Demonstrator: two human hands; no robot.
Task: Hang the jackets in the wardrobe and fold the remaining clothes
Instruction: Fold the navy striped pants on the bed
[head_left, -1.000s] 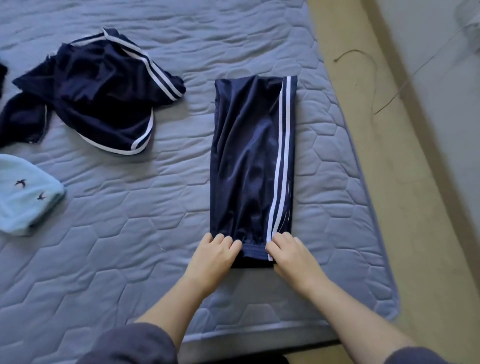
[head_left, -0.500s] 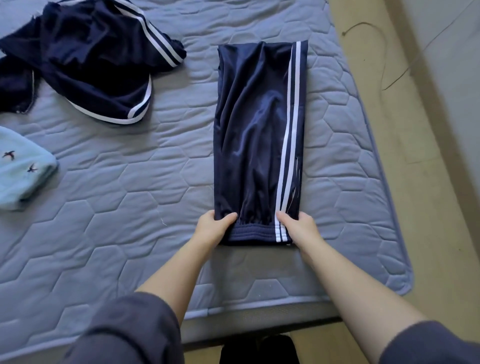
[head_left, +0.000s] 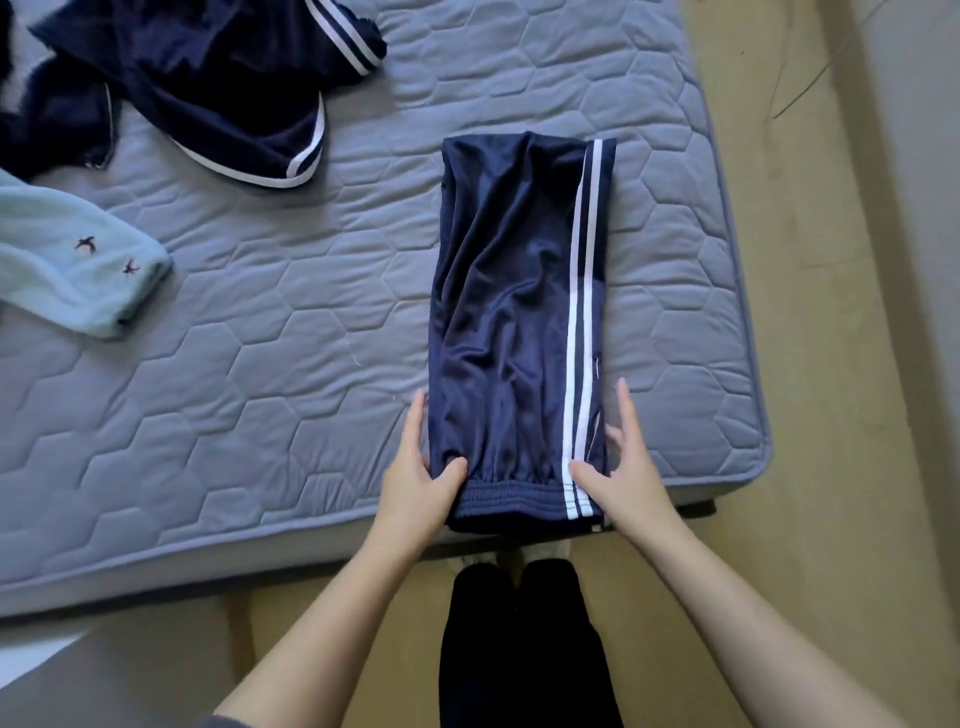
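Note:
Navy track pants (head_left: 509, 312) with two white side stripes lie folded into a long strip on the grey-blue quilted mattress (head_left: 260, 395). Their elastic end hangs just past the mattress's near edge. My left hand (head_left: 415, 483) holds that end's left corner, thumb on top, index finger straight along the side. At the right corner, my right hand (head_left: 628, 478) has its thumb on the stripes and fingers along and under the edge.
A crumpled navy garment with white trim (head_left: 208, 78) lies at the back left. A light blue fleece piece with small bird marks (head_left: 67, 265) sits at the left edge. Tan floor and a thin cable (head_left: 795, 88) run along the right. My black-trousered legs (head_left: 519, 649) stand at the bedside.
The pants have slid toward me until their end reaches the mattress's edge. My hands shifted from the end's top to its two side corners, fingers straighter.

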